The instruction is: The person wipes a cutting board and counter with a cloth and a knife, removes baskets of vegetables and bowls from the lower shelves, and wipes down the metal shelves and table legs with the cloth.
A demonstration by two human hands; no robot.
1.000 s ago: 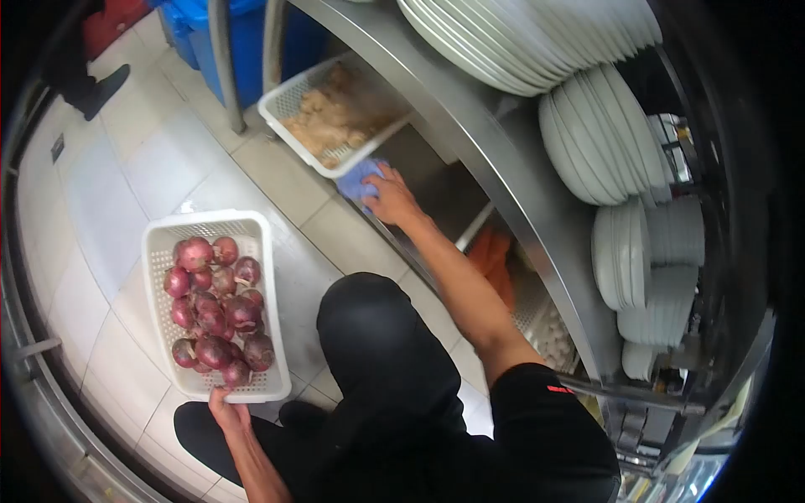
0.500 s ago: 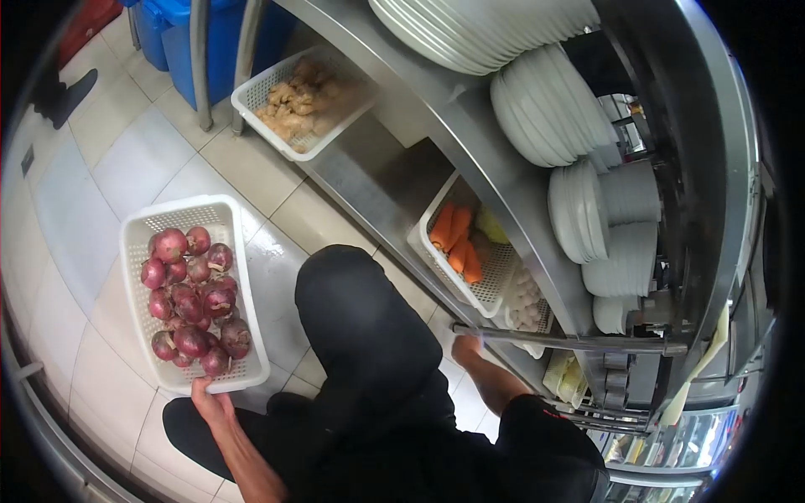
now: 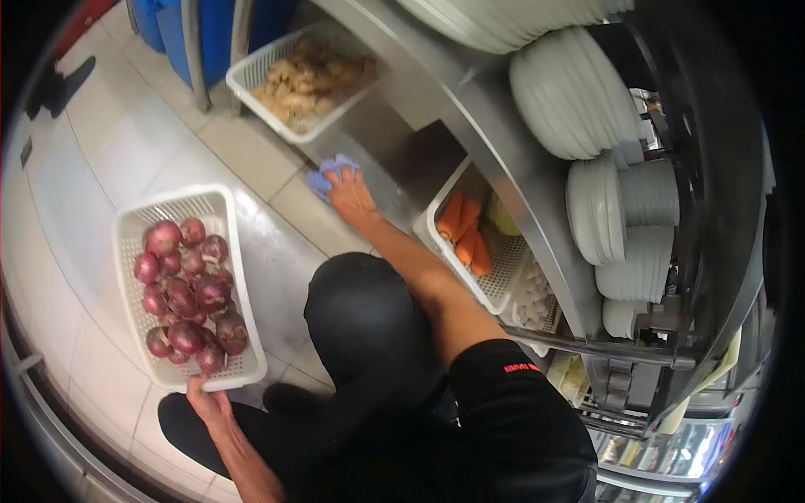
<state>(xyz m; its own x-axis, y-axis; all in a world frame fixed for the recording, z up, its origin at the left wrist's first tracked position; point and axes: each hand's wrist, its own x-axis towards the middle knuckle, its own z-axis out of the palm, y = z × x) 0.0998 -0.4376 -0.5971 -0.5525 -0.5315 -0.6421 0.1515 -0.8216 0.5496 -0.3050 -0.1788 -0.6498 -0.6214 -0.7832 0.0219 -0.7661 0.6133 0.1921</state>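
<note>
My left hand grips the near rim of a white perforated basket at the left. Several red onions lie heaped inside it. My right hand reaches forward to the bottom steel shelf, its fingers closed over a crumpled purple-blue cloth at the shelf's front edge. Just beyond that hand sits a white basket of ginger. Nearer to me, right of my forearm, stands another white basket with carrots and a pale green vegetable.
White plates stand in stacks on the upper shelf at the right. Eggs sit in a basket beside the carrots. Blue bins and metal legs are at the top left. A dark shoe shows on the tiled floor.
My right hand has come from beside the shelf's near end out to its front edge, now with the cloth. The left hand stays on the onion basket. The view has shifted slightly.
</note>
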